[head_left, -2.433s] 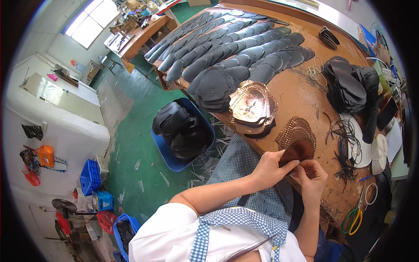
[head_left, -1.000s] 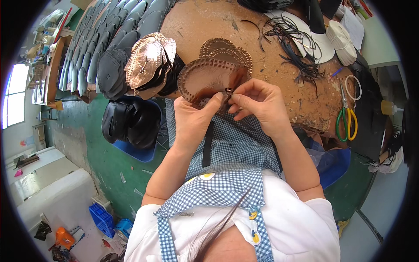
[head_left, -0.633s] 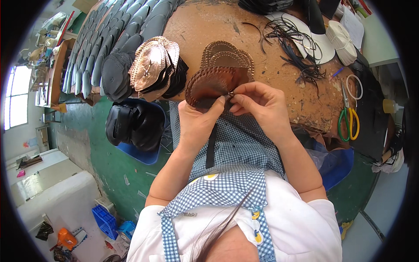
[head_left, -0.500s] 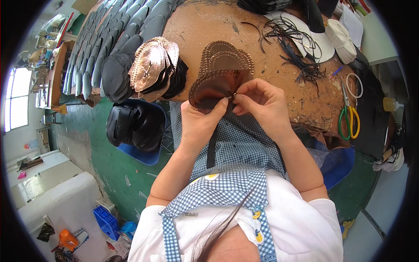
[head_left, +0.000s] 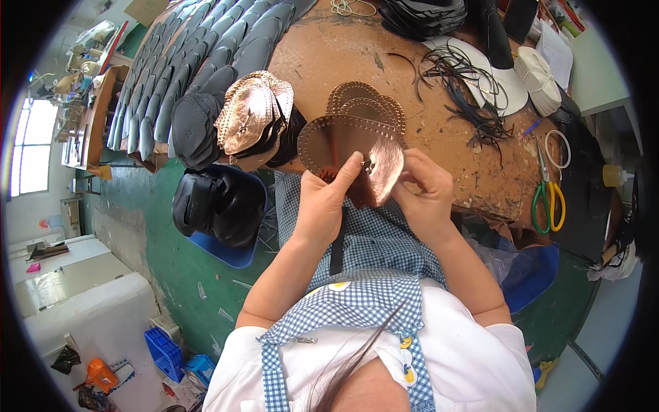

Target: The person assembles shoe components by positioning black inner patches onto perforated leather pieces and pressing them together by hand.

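A bronze metallic leather piece (head_left: pixel 329 141), rounded and punched with small holes along its edge, is up in front of me at the table's near edge. My left hand (head_left: pixel 324 199) grips it from the left, the thumb pressed flat beside a small dark knot or slit (head_left: pixel 368 166) at its middle. At its right edge, my right hand (head_left: pixel 427 196) has bent fingers closed on the leather; the fingertips are partly hidden. Just beyond lie more bronze leather pieces (head_left: pixel 364 96), overlapping. A black strip (head_left: pixel 337 250) hangs below the held piece.
Left on the worn brown table (head_left: pixel 322 48) are a stack of rose-gold pieces (head_left: pixel 240 113), black pieces (head_left: pixel 192 130) and rows of grey insole shapes (head_left: pixel 206 41). Black thin strips (head_left: pixel 456 75) lie right, near scissors (head_left: pixel 548 199) at the edge. A blue bin (head_left: pixel 230 254) stands below.
The held leather has opened out flatter, its right side now facing up and shining. My right hand has moved from the middle knot to the piece's right edge. The view has shifted slightly.
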Available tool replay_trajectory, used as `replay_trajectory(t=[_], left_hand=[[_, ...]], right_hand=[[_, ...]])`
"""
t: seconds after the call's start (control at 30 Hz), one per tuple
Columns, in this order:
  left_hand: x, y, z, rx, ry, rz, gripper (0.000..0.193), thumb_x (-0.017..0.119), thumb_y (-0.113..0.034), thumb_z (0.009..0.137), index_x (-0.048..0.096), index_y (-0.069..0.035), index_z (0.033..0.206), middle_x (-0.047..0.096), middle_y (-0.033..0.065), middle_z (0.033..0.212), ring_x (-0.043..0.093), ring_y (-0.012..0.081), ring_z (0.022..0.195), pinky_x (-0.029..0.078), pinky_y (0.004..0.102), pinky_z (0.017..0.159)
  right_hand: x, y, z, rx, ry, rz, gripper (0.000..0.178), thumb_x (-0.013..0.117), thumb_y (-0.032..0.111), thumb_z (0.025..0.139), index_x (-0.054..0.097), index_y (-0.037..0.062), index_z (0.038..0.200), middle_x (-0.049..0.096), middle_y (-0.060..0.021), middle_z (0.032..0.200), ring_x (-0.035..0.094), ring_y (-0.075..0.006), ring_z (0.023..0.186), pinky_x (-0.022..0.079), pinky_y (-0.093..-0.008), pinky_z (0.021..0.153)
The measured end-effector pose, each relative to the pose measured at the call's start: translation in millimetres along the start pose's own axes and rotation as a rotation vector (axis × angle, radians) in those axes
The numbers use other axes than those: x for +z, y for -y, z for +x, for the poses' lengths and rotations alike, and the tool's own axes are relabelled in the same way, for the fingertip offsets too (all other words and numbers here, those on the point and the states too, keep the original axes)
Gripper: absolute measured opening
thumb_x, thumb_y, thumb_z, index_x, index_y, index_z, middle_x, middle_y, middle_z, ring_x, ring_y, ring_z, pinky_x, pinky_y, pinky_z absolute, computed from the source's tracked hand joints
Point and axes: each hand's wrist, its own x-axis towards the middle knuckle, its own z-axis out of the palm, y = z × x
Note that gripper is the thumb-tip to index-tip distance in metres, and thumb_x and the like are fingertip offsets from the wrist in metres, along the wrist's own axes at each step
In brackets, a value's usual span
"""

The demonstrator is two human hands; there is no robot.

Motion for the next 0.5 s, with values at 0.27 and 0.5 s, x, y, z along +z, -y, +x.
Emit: replay_trajectory(t=[0.27, 0.5], left_hand=[[-7.4, 6.2, -3.0, -0.015, 0.101, 0.125, 0.018, 0.065, -0.017, 0.095, 0.065, -0.001, 0.102, 0.066, 0.0018, 0.084, 0.059, 0.008, 0.066, 0.047, 0.0216, 0.055], [0.5, -3.8, -7.5, 0.007, -0.005, 0.082, 0.023, 0.064, -0.014, 0.095, 0.063, 0.004, 0.11, 0.068, 0.0066, 0.097, 0.065, 0.0111, 0.084, 0.054, 0.024, 0.072]], right_hand=[[5.9, 1.0, 4.8, -0.416, 0.029, -0.475, 0.02, 0.073, -0.002, 0.072, 0.065, 0.0009, 0.09, 0.064, -0.0079, 0.083, 0.068, -0.0192, 0.067, 0.055, -0.0278, 0.058], [-1.0, 17.4, 10.0, -0.389, 0.191, -0.773, 0.02, 0.075, 0.0, 0.069, 0.059, 0.0018, 0.082, 0.059, -0.0069, 0.078, 0.065, -0.0179, 0.062, 0.053, -0.0301, 0.054]])
